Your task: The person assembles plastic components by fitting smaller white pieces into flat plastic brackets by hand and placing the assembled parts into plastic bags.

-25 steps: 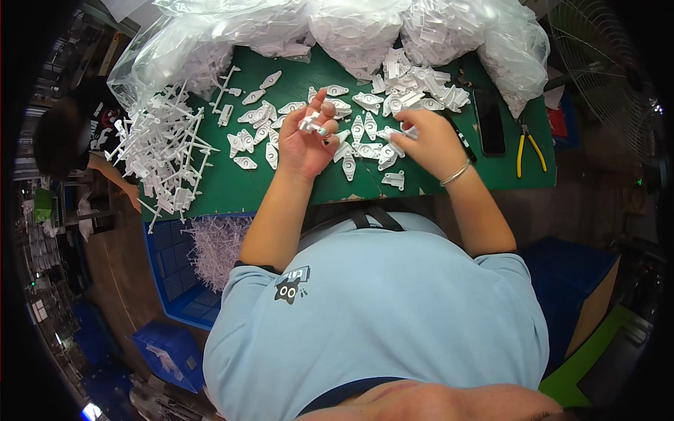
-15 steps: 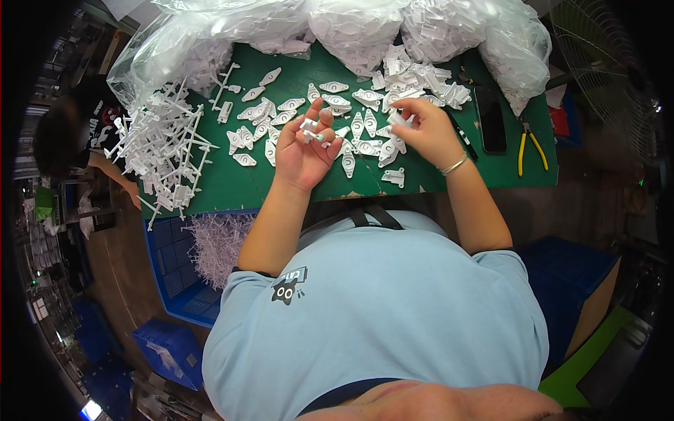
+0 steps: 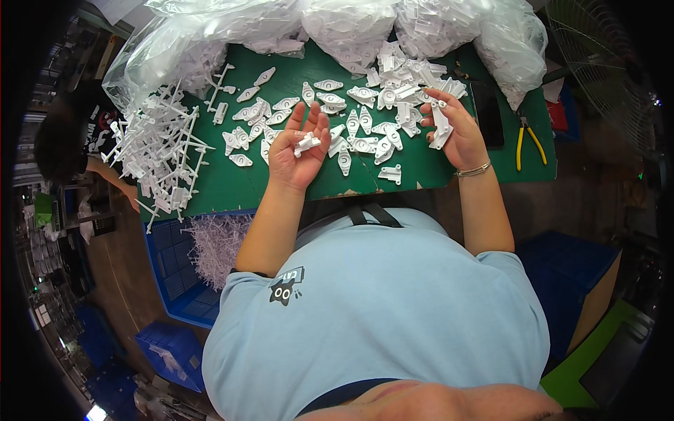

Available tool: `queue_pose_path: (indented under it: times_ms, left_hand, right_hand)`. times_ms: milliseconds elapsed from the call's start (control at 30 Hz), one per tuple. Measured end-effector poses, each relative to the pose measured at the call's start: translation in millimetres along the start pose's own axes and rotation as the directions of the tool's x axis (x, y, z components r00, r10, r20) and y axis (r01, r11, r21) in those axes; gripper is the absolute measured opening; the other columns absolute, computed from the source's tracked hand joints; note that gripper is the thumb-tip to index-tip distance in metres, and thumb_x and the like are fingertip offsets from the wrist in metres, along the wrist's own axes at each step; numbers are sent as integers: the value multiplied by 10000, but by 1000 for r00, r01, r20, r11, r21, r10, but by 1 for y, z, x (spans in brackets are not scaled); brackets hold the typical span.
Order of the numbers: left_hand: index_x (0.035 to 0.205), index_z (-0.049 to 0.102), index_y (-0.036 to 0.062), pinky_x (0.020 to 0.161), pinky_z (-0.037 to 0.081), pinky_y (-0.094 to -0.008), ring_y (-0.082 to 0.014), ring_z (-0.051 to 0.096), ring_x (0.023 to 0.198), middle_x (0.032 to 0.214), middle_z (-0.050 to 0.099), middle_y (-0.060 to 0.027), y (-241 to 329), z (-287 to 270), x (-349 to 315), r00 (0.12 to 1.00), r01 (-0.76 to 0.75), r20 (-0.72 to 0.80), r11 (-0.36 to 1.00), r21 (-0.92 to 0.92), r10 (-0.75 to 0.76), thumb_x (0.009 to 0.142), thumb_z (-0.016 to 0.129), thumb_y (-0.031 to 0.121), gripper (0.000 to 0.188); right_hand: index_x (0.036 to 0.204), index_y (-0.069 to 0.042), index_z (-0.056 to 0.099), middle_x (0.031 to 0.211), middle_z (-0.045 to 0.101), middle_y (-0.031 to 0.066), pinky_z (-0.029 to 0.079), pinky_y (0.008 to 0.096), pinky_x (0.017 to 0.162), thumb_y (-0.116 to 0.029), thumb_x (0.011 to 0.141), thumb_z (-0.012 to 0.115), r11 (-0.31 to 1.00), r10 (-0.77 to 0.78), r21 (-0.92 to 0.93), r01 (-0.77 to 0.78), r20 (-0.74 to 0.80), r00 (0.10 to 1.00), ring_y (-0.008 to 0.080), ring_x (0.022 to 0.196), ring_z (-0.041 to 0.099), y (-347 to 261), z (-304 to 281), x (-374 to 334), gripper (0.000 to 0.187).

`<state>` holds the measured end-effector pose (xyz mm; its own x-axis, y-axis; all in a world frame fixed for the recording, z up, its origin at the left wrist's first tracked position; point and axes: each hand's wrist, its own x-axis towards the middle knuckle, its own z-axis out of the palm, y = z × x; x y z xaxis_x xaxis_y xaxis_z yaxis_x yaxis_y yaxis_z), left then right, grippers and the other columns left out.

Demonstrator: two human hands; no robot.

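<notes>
Left hand (image 3: pixel 300 151): palm up over the green table (image 3: pixel 225 186), fingers loosely spread and slightly curled, cradling a small white plastic part (image 3: pixel 307 144) that lies across the palm near the finger bases. Nothing pinched; the part rests loose. Forearm runs back and down toward the body, elbow bent.

Right hand (image 3: pixel 453 130): raised over the table's right half, fingers curled around a longer white plastic piece (image 3: pixel 441 126), thumb side pressing it against the fingers. Piece stands roughly upright in the grip, lower end poking out below the hand. A thin bracelet (image 3: pixel 474 169) circles the wrist. Forearm angles down toward the shoulder.

Between and beyond the hands: a scatter of flat white moulded parts (image 3: pixel 354 119) lying on the green surface, denser toward the right hand.

Far edge of the table: clear plastic bags (image 3: pixel 351 21), bulging, filled with white parts, in a row from left to right.

Left of the table: a heap of white sprue frames (image 3: pixel 165 151), sticks crossing.

Right of the table: yellow-handled pliers (image 3: pixel 530 140) lying flat, beside a dark flat phone (image 3: pixel 488 116).

Below the table's left edge: a blue crate (image 3: pixel 172 274) holding white plastic offcuts (image 3: pixel 217 242).
</notes>
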<state>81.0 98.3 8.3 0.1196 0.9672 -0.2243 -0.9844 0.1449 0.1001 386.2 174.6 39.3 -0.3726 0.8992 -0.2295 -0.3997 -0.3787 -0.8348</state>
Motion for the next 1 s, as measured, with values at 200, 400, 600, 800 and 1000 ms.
queue_pose_path:
  times_ms: [200,400,600,800,1000]
  left_hand:
    - [1103,615,102,597,471,-306,-154,532,728,1105,595,-65,28,-13,-3,999,-37,44,992,123,32,748,464,-83,427]
    - [1089,658,89,590,451,-283,-139,545,662,783,587,-19,23,10,-9,954,-84,26,183,979,299,845,668,114,245]
    - [999,660,52,625,470,-360,-231,586,690,775,588,-86,1,28,-3,940,-121,319,-755,644,122,808,728,196,249]
    - [882,657,79,629,519,-433,-316,653,711,815,658,-113,6,17,11,848,56,418,-840,539,325,821,696,182,125]
    - [882,649,59,646,521,-431,-310,654,744,868,662,-117,1,28,1,922,-142,377,-825,547,92,813,718,225,193]
  right_hand:
    - [1029,-58,584,883,604,16,477,225,578,-166,916,623,1000,9,28,-9,-2,1000,95,730,582,9,-6,-3,161]
    - [868,-49,604,804,545,-10,421,231,588,-165,821,735,736,-106,-672,83,7,994,91,670,513,17,15,-27,182]
    - [869,-85,622,877,588,69,490,359,645,-149,726,774,157,-168,-918,364,338,926,252,742,608,38,46,-55,218]
    - [880,-68,617,831,584,64,479,327,624,-97,750,755,97,-325,-929,357,309,894,223,717,595,52,39,-39,192]
    - [875,-73,621,855,594,69,487,350,608,-118,741,761,96,-357,-922,374,319,878,252,682,605,43,44,-33,199]
